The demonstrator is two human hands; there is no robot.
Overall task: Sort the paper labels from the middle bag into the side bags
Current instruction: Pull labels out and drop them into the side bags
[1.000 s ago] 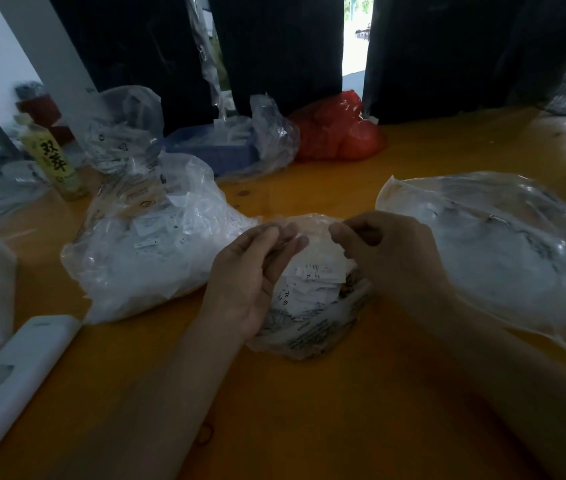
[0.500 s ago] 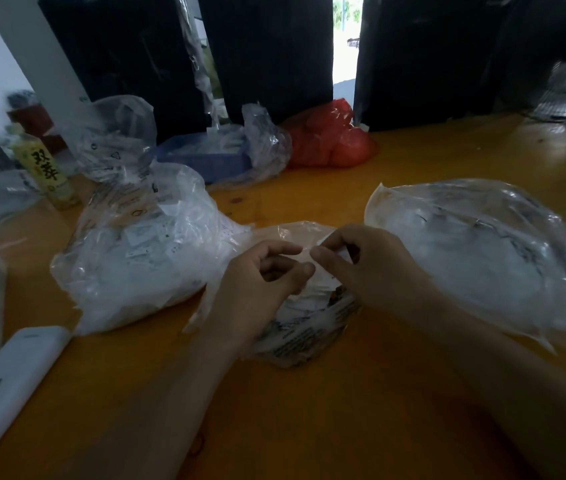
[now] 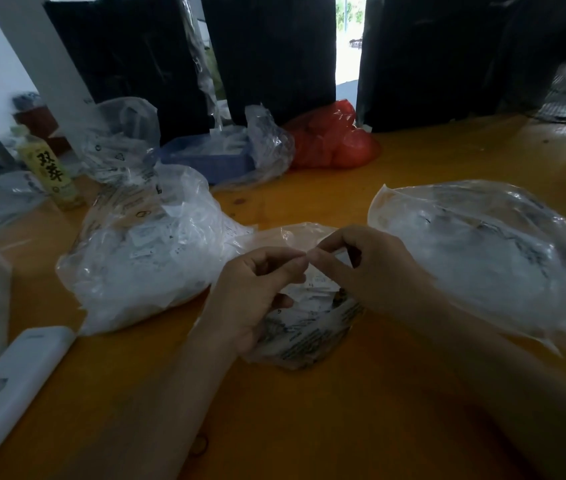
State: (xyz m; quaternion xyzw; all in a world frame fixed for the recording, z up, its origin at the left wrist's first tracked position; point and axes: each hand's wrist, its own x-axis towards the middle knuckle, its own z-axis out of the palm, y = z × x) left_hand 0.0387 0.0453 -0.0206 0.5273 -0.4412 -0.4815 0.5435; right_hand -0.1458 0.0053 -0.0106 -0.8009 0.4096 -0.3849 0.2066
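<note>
Both hands' grip (image 3: 307, 258) above middle bag (image 3: 309, 337)

1. The middle bag (image 3: 304, 327) lies on the table (image 3: 309, 427), nearest the person, between the left bag (image 3: 143, 258) and the right bag (image 3: 482, 258).
2. Both hands (fingertips meeting) sit over the middle bag: left hand (image 3: 257, 296) on its left, right hand (image 3: 361, 268) on its right.
3. Behind the left bag stands a bottle (image 3: 47, 168), with a box (image 3: 212, 161) further right.
4. A flat device (image 3: 8, 393) lies before the left bag, at the table's left edge.
</note>
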